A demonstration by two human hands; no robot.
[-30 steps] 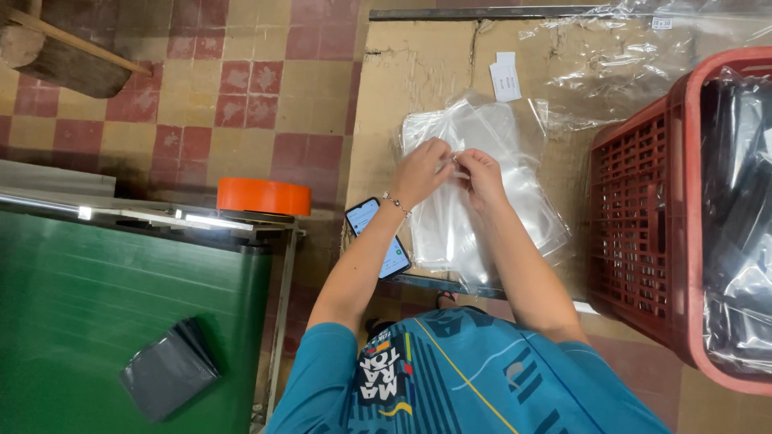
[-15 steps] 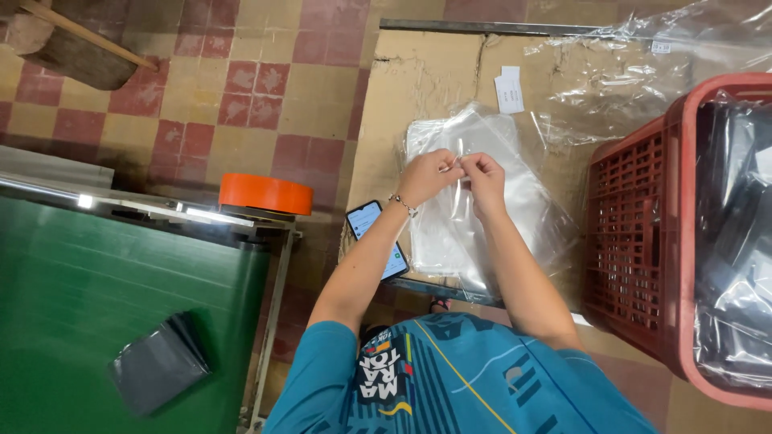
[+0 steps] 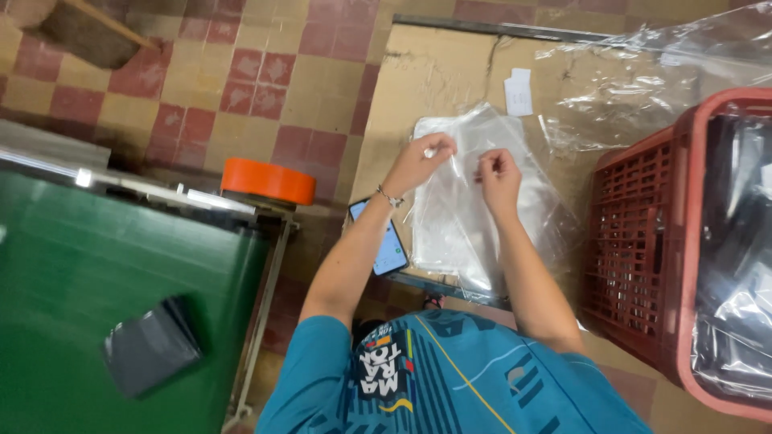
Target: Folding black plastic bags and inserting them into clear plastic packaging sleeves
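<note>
While pinched, crinkly clear bag [image 3: 466, 217] sags.

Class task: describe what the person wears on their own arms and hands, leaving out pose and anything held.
Both arms are bare below short teal sleeves with printed patterning. The left hand has a thin bracelet at the wrist. The right hand wears nothing visible. No gloves.

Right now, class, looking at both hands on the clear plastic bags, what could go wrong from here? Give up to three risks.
1. The left hand and right hand pinch one thin clear bag atop a slippery stack of bags; two sheets might lift together or the film could tear.
2. The phone lies under the left forearm, near the cardboard's edge; it may be nudged off.
3. Loose plastic sheeting nearby could snag.
</note>
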